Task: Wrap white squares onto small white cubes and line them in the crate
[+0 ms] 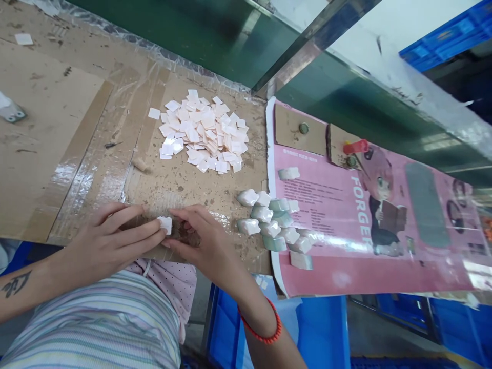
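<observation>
item: small white square piece (165,223), pinched between the fingertips of my left hand (111,241) and my right hand (200,243), low over the near edge of the counter (77,133); both hands closed narrow on it, thumbs and forefingers meeting at its edges. stock: loose heap of flat white squares (203,130), well apart toward the far side of the cardboard-covered counter. finished lot: cluster of puffy wrapped pieces (271,220), just right of my right hand, spilling onto the pink poster (346,225). fittings: red-handled tool (355,147) on a cardboard patch at the poster's upper edge. handling note, as i judge it: keep the grip light and at the corners, square the edges before pressing, work flat against the counter so the piece does not skew.
</observation>
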